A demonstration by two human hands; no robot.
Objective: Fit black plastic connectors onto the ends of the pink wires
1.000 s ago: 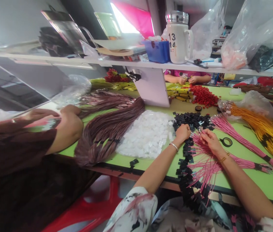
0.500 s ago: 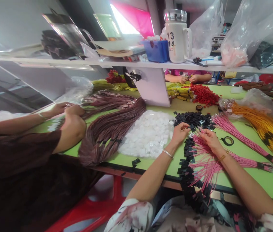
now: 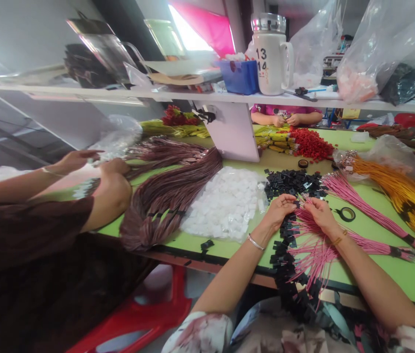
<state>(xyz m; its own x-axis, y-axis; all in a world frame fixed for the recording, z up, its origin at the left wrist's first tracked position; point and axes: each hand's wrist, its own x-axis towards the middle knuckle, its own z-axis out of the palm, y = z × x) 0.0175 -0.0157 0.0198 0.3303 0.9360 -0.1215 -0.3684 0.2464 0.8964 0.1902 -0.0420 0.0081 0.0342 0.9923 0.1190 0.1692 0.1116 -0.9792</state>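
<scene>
My left hand is pinched shut on a small black connector, close to my right hand. My right hand's fingers pinch a pink wire from the bundle of pink wires that fans out beneath both hands. A heap of black connectors lies just beyond my hands, and a strip of assembled black pieces trails toward the table's front edge. Both hands hover over the green table.
A pile of white connectors lies left of my hands. A co-worker's hands handle brown wires at the left. Yellow wires, a tape roll, red parts and another person's hands lie farther back. A mug stands on the shelf.
My left hand came back from the black connector heap toward my right hand with a piece. The co-worker's far hand reached out to the left.
</scene>
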